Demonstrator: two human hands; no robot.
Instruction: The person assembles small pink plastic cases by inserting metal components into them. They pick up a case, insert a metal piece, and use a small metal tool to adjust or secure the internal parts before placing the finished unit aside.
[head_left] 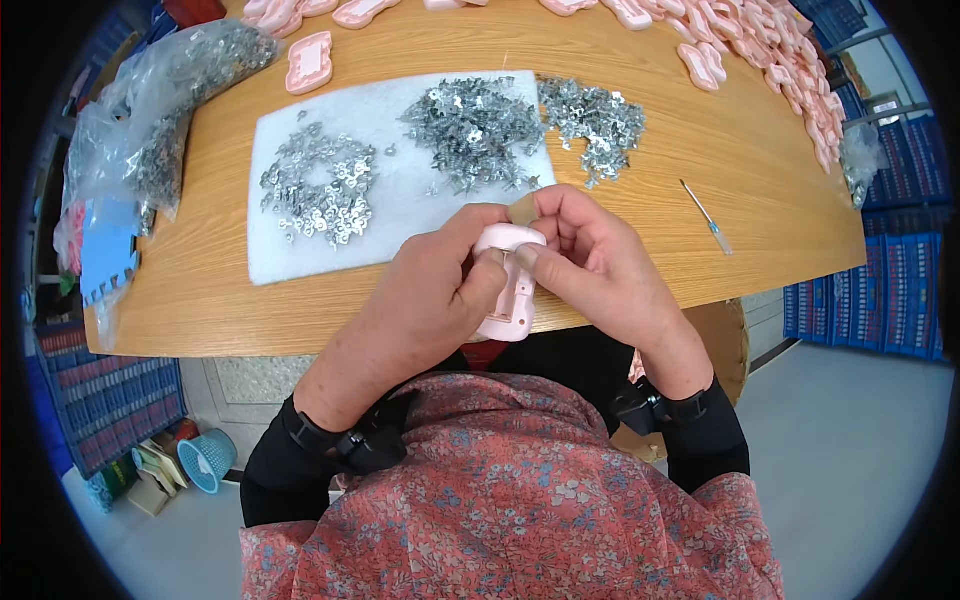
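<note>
Just over the table's near edge, a pale pink plastic housing (512,318) with a long recess down its middle is held between both hands. My left hand (437,268) grips its left side, thumb pressed into the upper part of the recess. From the right, my right hand (592,262) pinches the upper end with its thumb on the housing; a tan wrap covers one fingertip. Whatever small part may lie under the thumbs is hidden. Beyond the hands, a white foam sheet (392,110) bears a pile of small metal clips (325,190) and a larger heap of metal pieces (470,130).
More metal pieces (600,120) lie right of the sheet. A thin screwdriver-like tool (708,218) rests at the right. Pink housings (740,40) crowd the far right edge; a single pink shell (310,63) sits far left. Clear plastic bags (130,140) of metal parts stand at the left.
</note>
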